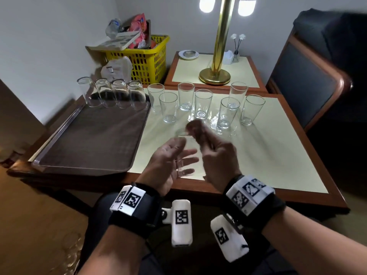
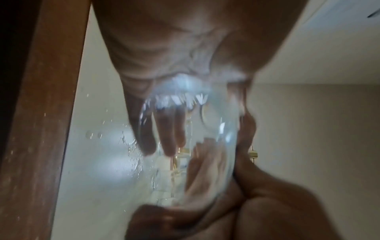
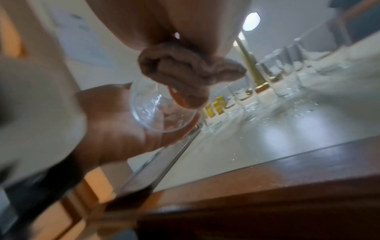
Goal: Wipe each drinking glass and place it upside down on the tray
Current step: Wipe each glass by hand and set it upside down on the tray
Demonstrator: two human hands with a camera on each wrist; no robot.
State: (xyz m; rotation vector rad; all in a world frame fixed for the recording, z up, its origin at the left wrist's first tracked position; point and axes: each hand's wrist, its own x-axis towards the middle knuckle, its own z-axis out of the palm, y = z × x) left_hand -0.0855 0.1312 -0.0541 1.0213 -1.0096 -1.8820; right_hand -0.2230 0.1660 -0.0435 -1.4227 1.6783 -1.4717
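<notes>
The left hand [image 1: 171, 158] cradled the glass [image 1: 184, 153] in half-straight fingers, mouth exposed for wiping. The right hand [image 1: 215, 155] gripped a bunched brown cloth [image 3: 185, 76] at its rim. Beyond, four glasses stood inverted on the tray [image 1: 59, 135].

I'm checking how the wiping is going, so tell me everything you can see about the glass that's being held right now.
The held glass is a clear, plain tumbler, seemingly glass, blurred by motion. It lies tilted on its side above the cream table top, near the front edge, not on the tray. The left hand cradles it from beneath, fingers seen through its wall in the left wrist view. The right hand holds a bunched brown cloth at its open mouth. Whether it is still wet cannot be told.
</notes>
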